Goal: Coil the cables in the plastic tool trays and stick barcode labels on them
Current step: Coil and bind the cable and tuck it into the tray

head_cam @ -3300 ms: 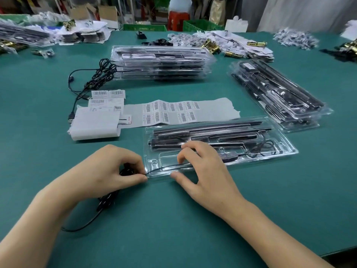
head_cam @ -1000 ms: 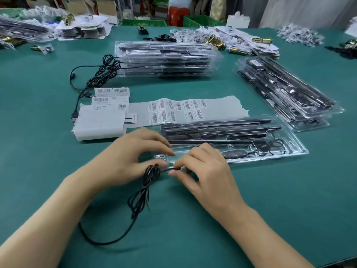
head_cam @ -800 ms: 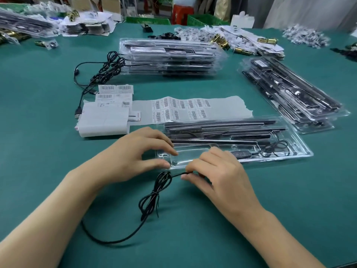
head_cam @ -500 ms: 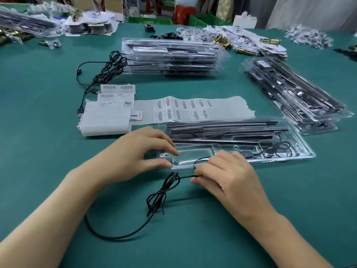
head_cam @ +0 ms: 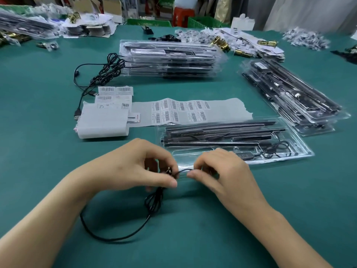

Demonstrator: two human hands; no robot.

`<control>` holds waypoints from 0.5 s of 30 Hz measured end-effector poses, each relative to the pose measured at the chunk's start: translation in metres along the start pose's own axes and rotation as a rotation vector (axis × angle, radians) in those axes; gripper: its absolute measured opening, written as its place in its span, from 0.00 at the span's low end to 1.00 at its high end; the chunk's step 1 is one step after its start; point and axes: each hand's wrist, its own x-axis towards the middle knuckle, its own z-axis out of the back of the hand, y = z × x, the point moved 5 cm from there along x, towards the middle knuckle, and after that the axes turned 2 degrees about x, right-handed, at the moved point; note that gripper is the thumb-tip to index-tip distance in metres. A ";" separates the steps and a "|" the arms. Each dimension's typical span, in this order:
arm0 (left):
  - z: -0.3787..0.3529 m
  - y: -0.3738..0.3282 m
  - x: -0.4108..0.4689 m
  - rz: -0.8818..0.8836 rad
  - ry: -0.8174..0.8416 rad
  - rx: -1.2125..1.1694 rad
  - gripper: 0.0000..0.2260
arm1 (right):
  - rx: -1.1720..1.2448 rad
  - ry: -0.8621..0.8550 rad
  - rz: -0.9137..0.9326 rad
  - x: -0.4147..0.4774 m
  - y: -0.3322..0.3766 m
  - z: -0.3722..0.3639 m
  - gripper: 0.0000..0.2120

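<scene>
A clear plastic tool tray (head_cam: 301,149) with black rods lies on the green table in front of me. Its thin black cable (head_cam: 152,206) runs out over the tray's near left corner and loops across the table toward me. My left hand (head_cam: 135,167) pinches the bunched part of the cable just left of that corner. My right hand (head_cam: 222,173) pinches the same cable a short way to the right, beside the tray's near edge. A strip of barcode labels (head_cam: 181,111) lies just behind the tray.
A folded white sheet (head_cam: 102,122) with more labels sits to the left of the strip. Stacks of filled trays stand at the back centre (head_cam: 168,59) and at the right (head_cam: 293,97). A loose black USB cable (head_cam: 100,74) lies beside the back stack.
My left hand came off the tray's corner and took hold of the cable bundle. The two hands have drawn close together, with only a short span of cable between them.
</scene>
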 end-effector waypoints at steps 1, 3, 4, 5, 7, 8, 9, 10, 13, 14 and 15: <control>0.002 0.000 0.000 0.012 -0.037 -0.061 0.11 | 0.085 -0.008 -0.062 0.001 -0.001 -0.002 0.15; 0.003 -0.003 0.001 0.022 -0.109 -0.151 0.10 | 0.223 -0.037 -0.177 0.003 -0.003 -0.005 0.15; 0.003 -0.004 0.002 0.026 -0.154 -0.191 0.08 | 0.261 -0.054 -0.221 0.004 -0.004 -0.006 0.15; 0.003 -0.004 0.003 0.032 -0.210 -0.225 0.07 | 0.283 -0.064 -0.255 0.003 -0.005 -0.007 0.14; 0.002 -0.004 0.005 0.050 -0.341 -0.268 0.06 | 0.293 -0.077 -0.276 0.001 -0.004 -0.010 0.09; 0.001 -0.004 0.006 0.058 -0.401 -0.275 0.05 | 0.291 -0.090 -0.270 -0.001 -0.003 -0.010 0.06; -0.001 -0.004 0.006 0.063 -0.455 -0.275 0.04 | 0.295 -0.108 -0.259 -0.002 -0.001 -0.010 0.05; -0.003 -0.004 0.007 0.063 -0.504 -0.275 0.04 | 0.305 -0.128 -0.247 -0.003 0.000 -0.010 0.06; -0.010 -0.007 0.008 0.046 -0.620 -0.275 0.05 | 0.305 -0.151 -0.218 -0.005 0.003 -0.010 0.11; -0.011 -0.008 0.009 0.037 -0.645 -0.274 0.04 | 0.286 -0.147 -0.204 -0.006 0.004 -0.011 0.12; -0.012 -0.009 0.009 0.032 -0.666 -0.286 0.04 | 0.257 -0.140 -0.190 -0.006 0.005 -0.011 0.13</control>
